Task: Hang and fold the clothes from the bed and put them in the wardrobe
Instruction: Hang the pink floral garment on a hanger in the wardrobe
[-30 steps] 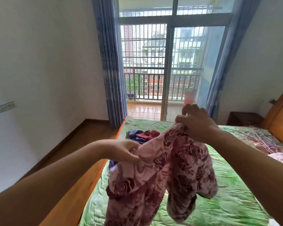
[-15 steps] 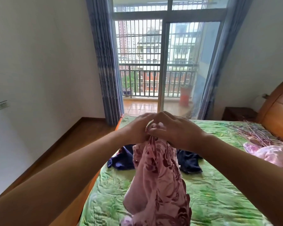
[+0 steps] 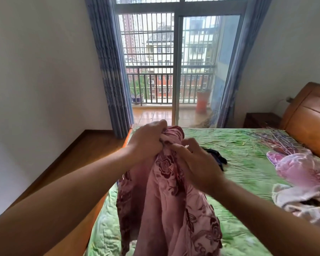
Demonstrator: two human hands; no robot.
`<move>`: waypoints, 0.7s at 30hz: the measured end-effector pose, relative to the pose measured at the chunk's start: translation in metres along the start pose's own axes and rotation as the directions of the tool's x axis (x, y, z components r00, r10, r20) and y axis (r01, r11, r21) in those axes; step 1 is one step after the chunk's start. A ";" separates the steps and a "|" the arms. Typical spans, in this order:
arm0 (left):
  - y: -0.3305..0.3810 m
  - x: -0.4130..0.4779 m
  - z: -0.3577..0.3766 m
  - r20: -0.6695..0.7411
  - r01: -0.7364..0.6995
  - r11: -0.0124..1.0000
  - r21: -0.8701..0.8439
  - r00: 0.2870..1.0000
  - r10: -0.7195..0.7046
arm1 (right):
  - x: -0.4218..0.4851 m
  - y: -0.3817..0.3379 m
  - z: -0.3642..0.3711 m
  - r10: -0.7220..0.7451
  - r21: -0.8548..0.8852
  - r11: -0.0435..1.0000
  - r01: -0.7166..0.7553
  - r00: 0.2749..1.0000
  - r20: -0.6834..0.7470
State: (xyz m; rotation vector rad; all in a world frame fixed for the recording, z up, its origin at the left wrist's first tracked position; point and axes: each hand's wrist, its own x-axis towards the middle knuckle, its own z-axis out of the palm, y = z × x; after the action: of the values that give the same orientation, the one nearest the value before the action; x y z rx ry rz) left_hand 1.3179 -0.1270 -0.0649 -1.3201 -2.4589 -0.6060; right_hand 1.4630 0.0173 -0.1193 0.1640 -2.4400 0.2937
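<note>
Your left grip (image 3: 146, 143) is clamped on the bunched top of the pink floral garment (image 3: 164, 200), fingers curled round the gathered cloth. Your right grip (image 3: 198, 163) sits just beside and slightly below it, fingertips closed on a fold at the same bunch.

A second ago these two were apart, the right holding the cloth high and the left pinching it lower down. They then met at the top. Now the left carries the weight while the right picks at the edge. To my eye you are hunting for a collar or waistband so that the piece can be shaken out, so the folding or hanging of it has not started.

The garment hangs in front of you above the near edge of the bed (image 3: 248, 145). It is soft, plush-looking fabric, dusty pink with dark maroon roses, and it falls in loose heavy folds. It will likely sag and twist unless you spread it wide.

Behind it, on the crinkled green quilted cover, lies a dark blue garment (image 3: 219, 159). To the right lie a pale pink bundle (image 3: 299, 170) and a white patterned piece (image 3: 303, 202). Near the glossy wooden headboard (image 3: 312, 111) lies a tangle of thin rods (image 3: 277, 139), possibly hangers. No wardrobe is in view.
</note>
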 end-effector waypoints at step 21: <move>-0.127 -0.061 -0.057 0.035 0.041 0.753 0.657 0.996 -0.085 | 0.020 0.069 0.044 0.356 -0.414 0.851 -0.324 0.935 0.000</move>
State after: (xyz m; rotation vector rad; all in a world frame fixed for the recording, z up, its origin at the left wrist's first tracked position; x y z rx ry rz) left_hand 1.2471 -0.2612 -0.0704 -0.9649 -2.4133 0.3015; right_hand 1.4073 0.0715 -0.1514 -0.4557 -2.5380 -0.0807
